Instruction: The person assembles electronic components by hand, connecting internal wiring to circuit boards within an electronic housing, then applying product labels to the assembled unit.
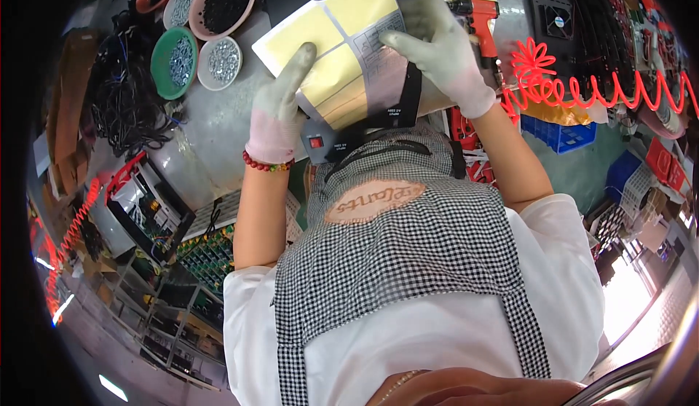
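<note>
A sheet of labels (342, 60) is held tilted in front of me, with bare yellow backing and a silver label (379, 56) bearing a printed diagram on its right part. My left hand (280, 96), in a white glove, grips the sheet's lower left edge, its thumb on top. At the right edge is my gloved right hand (440, 56): its thumb meets the silver label, while the other fingers stretch upward apart from the thumb, somewhat blurred. Beneath the sheet lies a black device casing (357, 138) with a red rocker switch (316, 142).
Bowls of small hardware (220, 64) and a heap of black cables (127, 89) are at the left. On the right lie a red power driver (480, 24), a coiled red air hose (575, 93) and a blue crate (559, 135). An opened device (149, 206) sits lower left.
</note>
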Available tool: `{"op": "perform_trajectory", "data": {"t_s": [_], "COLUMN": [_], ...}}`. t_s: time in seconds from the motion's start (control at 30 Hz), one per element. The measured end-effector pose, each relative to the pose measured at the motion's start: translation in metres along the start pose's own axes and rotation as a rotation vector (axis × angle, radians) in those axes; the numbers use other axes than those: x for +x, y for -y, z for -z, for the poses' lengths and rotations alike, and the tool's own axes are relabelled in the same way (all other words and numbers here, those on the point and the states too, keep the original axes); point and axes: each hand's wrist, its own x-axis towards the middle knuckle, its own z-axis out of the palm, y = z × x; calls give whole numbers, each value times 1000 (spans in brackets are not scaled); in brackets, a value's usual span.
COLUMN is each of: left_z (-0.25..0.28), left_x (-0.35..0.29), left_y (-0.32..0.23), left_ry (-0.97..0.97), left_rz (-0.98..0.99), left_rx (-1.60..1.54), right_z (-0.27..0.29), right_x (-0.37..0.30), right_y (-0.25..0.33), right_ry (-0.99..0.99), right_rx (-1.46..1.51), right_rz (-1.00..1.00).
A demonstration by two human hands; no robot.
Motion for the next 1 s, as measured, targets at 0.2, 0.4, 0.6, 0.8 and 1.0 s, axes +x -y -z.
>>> {"op": "perform_trajectory", "data": {"t_s": [0.2, 0.4, 0.6, 0.8, 1.0], "left_z": [27, 84, 43, 10, 15], "left_x": [-10, -13, -3, -18, -19], "left_y": [-4, 34, -20, -8, 2], "left_ry": [81, 15, -518, 157, 322], "left_rz": [-60, -133, -851, -356, -185], "left_rx": [245, 325, 1315, 893, 534], "right_z": [-14, -26, -34, -49, -40], "right_x": [-11, -18, -18, -21, -27], "right_y": [24, 11, 6, 15, 26], "right_ry": [-35, 196, 170, 217, 329], "right_rx": [-196, 331, 37, 150, 154], "right_rz": [220, 73, 15, 89, -8]}}
